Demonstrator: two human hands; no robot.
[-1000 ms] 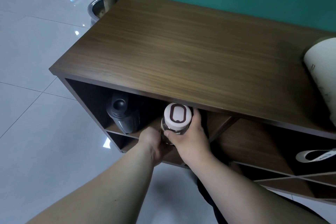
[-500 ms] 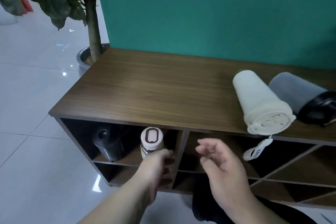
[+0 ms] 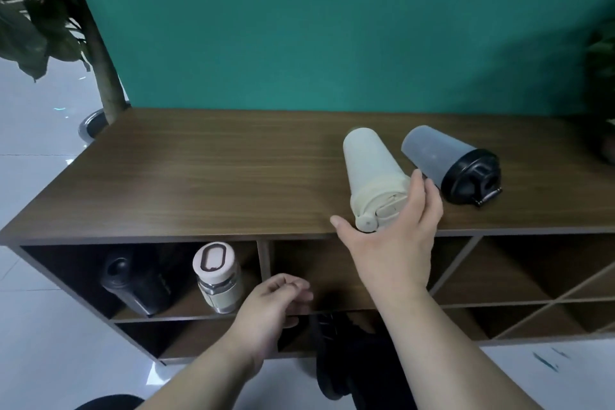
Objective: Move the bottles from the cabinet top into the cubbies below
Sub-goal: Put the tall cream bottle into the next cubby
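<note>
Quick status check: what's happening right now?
Right hand open, reaching the cream bottle. Left hand empty. Grey bottle waiting on top. Nothing blocking.

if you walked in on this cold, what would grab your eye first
Likely the right hand spread over the lid end of the cream bottle, which lies on its side on the cabinet top beside a grey bottle with a black lid. Below, the upper left cubby holds a black bottle and a white-capped bottle.
</note>
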